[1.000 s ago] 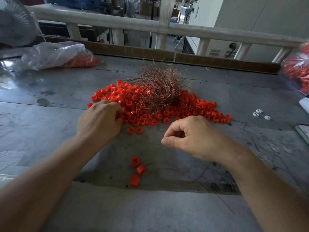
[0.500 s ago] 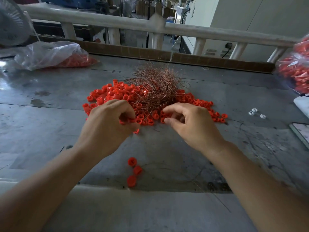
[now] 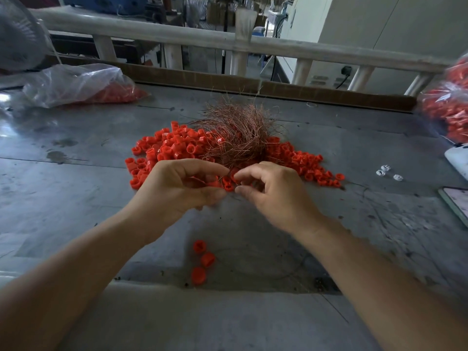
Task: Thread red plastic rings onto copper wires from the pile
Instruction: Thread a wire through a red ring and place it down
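The left hand (image 3: 182, 191) pinches a red ring (image 3: 228, 185) at the near side of the ring pile (image 3: 177, 148), below the copper wire tangle (image 3: 240, 134). The right hand (image 3: 274, 196) is curled as if to pinch, but no wire in it can be confirmed. Steady the ring and align the wire end with its bore. Bare worktop (image 3: 76, 198) lies on both sides. Three loose rings (image 3: 202, 259) sit near its front edge.
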Tool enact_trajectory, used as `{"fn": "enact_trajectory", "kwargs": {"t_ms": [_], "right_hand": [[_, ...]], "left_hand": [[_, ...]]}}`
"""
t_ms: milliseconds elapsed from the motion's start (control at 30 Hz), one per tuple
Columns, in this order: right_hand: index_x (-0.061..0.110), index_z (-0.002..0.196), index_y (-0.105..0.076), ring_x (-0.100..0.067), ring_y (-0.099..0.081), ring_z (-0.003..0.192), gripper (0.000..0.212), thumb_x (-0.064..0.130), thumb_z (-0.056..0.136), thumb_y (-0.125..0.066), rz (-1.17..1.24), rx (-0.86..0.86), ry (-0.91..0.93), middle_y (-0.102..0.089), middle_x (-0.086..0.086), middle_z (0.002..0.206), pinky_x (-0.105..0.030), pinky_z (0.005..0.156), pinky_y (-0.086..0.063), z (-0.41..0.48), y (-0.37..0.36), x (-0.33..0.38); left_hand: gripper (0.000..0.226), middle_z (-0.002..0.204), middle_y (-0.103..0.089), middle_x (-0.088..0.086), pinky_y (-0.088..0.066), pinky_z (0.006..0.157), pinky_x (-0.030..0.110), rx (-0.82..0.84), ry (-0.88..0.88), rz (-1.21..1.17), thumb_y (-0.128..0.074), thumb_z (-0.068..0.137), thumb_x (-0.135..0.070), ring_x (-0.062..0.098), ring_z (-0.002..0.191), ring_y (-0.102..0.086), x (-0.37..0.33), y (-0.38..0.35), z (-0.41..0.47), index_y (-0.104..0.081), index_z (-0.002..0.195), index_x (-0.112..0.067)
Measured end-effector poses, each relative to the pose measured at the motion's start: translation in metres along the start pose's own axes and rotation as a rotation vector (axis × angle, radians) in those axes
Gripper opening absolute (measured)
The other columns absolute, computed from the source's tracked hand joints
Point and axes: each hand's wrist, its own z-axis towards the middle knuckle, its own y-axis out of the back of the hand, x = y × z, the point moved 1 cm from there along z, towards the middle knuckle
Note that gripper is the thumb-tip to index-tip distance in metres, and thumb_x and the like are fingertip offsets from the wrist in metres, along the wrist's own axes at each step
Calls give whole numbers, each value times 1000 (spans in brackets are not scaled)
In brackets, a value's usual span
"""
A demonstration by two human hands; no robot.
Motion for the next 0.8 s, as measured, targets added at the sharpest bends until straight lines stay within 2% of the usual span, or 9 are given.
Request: {"fn": "enact_trajectory", "kwargs": {"t_ms": [100,233,367,467,533,667,733,800], "right_hand": [[15,93,-71,-4,-53,76,16,17,77,-71,-1,-1,5,-55,13,81,-22,73,-46,0,1,0],[13,85,-73,-11,-58,79,8,13,77,-71,-12,-29,52,-61,4,83,-30,75,-48,0,3,3],[9,80,-71,-5,-57,73,5,9,76,-68,99,-168,149,-63,2,78,-15,69,-44,-1,16,6],[8,81,-66,3,-53,65,3,7,79,-65,150,-183,102,-55,17,70,-7,63,-40,-2,23,3],[8,81,-65,3,-54,64,5,3,80,-66,147,-150,57,-54,18,69,-7,63,-40,-3,23,2],[10,84,-67,-4,-54,70,7,5,79,-67,47,-70,5,-59,8,76,-15,68,-43,-3,19,-1],[12,88,-67,-4,-52,70,10,7,80,-66,4,-52,-44,-56,11,77,-19,70,-44,-3,18,-5],[15,98,-67,-2,-51,67,21,5,79,-67,16,-48,-67,-53,15,75,-21,72,-46,-3,20,-6]], "left_hand": [[35,71,-70,5,-52,55,18,-19,8,26,-75,43,-33,11,57,-64,-2,-2,-1,-74,78,-33],[23,69,-70,4,-51,54,17,-45,5,53,-74,47,-21,9,54,-62,-2,-1,-1,-73,70,-26],[21,69,-70,-9,-50,58,12,-59,-37,155,-72,50,-21,2,57,-63,0,-2,0,-70,69,-30],[21,70,-70,-12,-51,60,11,-72,-49,203,-72,49,-26,1,59,-64,1,-2,0,-69,68,-33],[19,71,-70,-14,-51,60,11,-67,-53,220,-72,49,-29,2,59,-64,1,-1,0,-71,66,-35],[25,72,-69,-14,-53,61,13,-57,-51,247,-72,48,-32,4,60,-64,2,0,-1,-71,72,-41],[24,71,-69,-13,-53,62,14,-64,-49,249,-73,48,-33,3,59,-63,2,1,-1,-71,72,-39],[22,70,-69,-14,-52,61,13,-69,-48,248,-73,48,-31,3,59,-62,2,1,0,-71,70,-38]]}}
